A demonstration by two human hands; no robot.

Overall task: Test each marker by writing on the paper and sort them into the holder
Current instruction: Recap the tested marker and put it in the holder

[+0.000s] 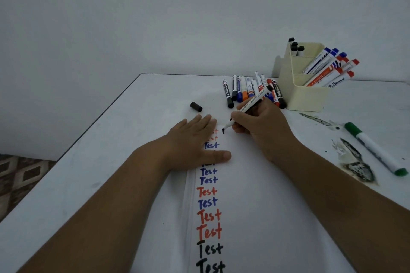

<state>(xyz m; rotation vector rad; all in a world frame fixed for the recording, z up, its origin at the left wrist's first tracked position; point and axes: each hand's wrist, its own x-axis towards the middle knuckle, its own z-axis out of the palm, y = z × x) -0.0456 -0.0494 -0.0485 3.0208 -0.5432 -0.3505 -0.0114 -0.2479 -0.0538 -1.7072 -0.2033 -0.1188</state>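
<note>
My right hand (261,126) grips an uncapped black marker (250,104) with its tip on the paper (255,206), beside a short black stroke. My left hand (195,142) lies flat on the paper, fingers straight, covering part of a column of "Test" words in red, blue and black. The marker's black cap (196,106) lies on the table beyond my left hand. Several capped markers (250,90) lie in a row behind my hands. The cream holder (308,97) at the right holds black, blue and red markers in separate compartments.
A green marker (375,148) lies on the white table (88,173) at the right, next to dark scuffed patches. The table's left edge runs diagonally, with patterned floor below it. A plain wall stands behind.
</note>
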